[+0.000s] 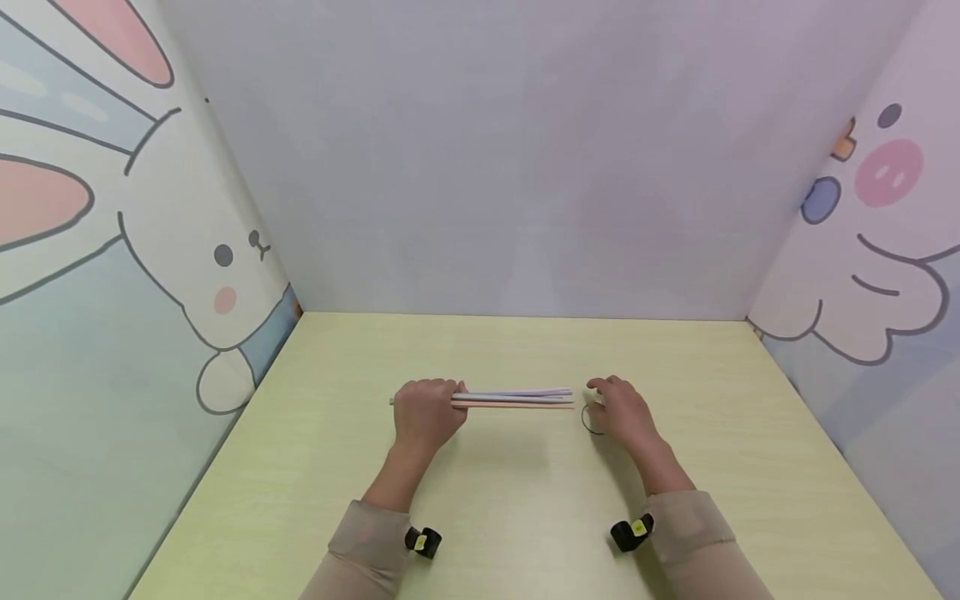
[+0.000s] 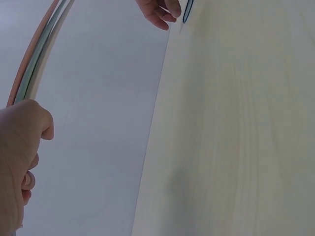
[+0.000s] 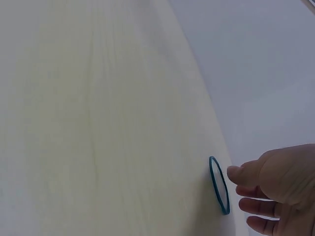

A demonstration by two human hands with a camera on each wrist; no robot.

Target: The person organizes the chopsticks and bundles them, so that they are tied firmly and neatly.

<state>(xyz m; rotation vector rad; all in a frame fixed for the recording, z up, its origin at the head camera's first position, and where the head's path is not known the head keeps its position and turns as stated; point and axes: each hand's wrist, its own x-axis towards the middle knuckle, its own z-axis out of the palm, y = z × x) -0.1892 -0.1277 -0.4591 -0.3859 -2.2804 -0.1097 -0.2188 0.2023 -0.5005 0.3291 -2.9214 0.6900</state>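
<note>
1. Several pastel sticks (image 1: 487,396), lilac, greyish green & orange among them, make a loose bunch held roughly level above the tabletop (image 1: 510,517), judging by the shadow below; exact no. we can't count.
2. L hand (image 1: 429,412): fingers curled firmly round the sticks nr one end. Most of the length juts out toward the R hand (image 1: 624,414); only a short bit shows on the other side.
3. R hand's fingers are loosely bent, thumb apart from them, w/ nothing in its grasp that we can make out. It's just past the sticks' free ends, not touching them.
4. Thin teal ring (image 3: 214,183) is just beside the R thumb, seemingly flat on the tabletop; can't tell for sure if a fingertip touches it.
5. Progress, as we judge it: gathering looks done, i.e. the sticks we see are in one fist. Ring isn't round them & doesn't look picked up, so anything w/ it seems left.
6. Surface: pale yellow-green, faint wood grain, soft shadows nr both arms.
7. Room: plain greyish-lilac back wall (image 1: 480,167); L panel (image 1: 172,267) w/ a cartoon rabbit, R panel (image 1: 840,275) w/ a pig-nosed cartoon.
8. Also: beige sleeves (image 1: 367,542), w/ a small black device (image 1: 424,542) by each cuff.
</note>
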